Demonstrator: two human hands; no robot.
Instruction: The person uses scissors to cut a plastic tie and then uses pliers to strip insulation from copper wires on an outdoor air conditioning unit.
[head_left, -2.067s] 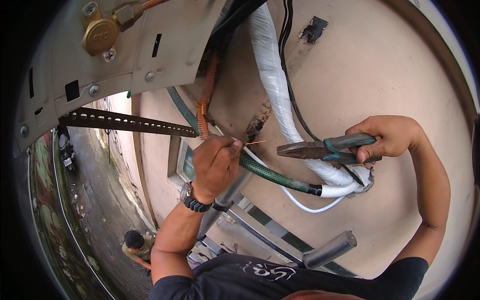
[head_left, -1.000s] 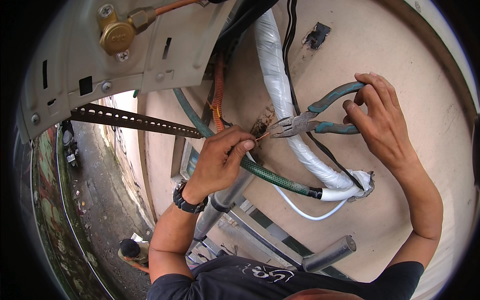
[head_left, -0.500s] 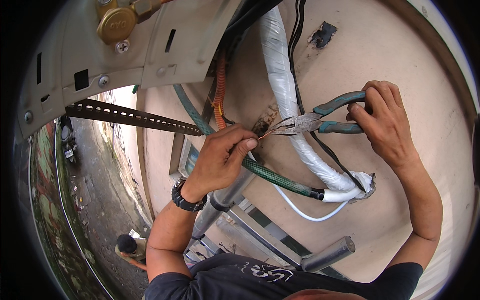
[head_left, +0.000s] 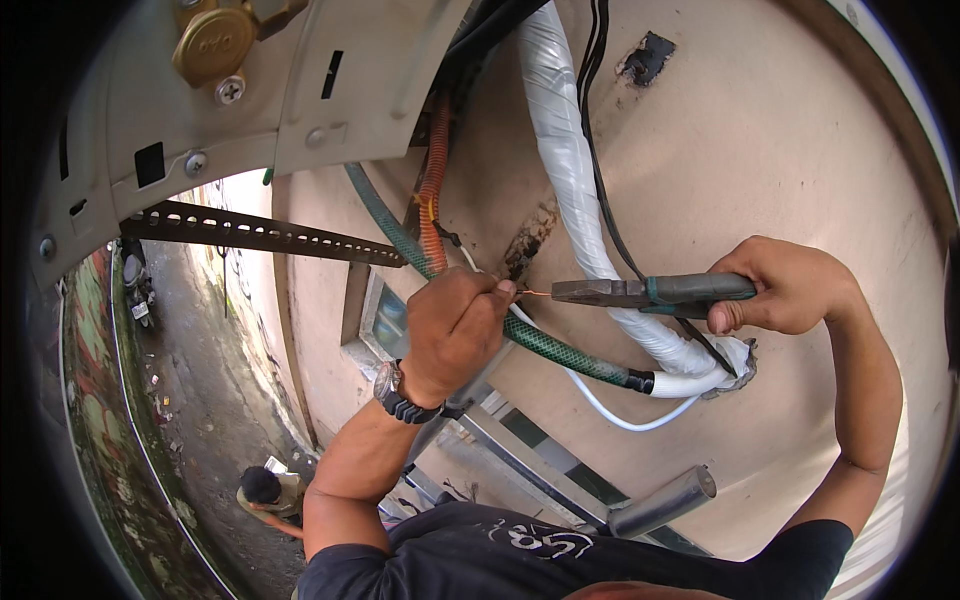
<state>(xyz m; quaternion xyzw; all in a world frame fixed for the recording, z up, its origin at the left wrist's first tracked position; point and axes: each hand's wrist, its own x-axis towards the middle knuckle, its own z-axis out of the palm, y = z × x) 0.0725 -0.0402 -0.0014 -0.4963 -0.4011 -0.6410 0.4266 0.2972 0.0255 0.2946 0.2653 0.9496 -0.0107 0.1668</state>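
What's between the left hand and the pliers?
A thin copper-coloured wire: in the head view, it runs from the left hand to the tip of the pliers.

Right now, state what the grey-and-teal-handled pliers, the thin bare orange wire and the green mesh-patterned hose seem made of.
The pliers: dull grey metal head, probably steel; matte handles suggest rubber or plastic. The wire: likely copper, given its bright orange colour. The hose: probably flexible, slightly glossy plastic, given its bend and mesh pattern.

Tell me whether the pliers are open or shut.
Shut, it seems: the pliers show no gap between their jaws, and the handles sit close together in the right hand.
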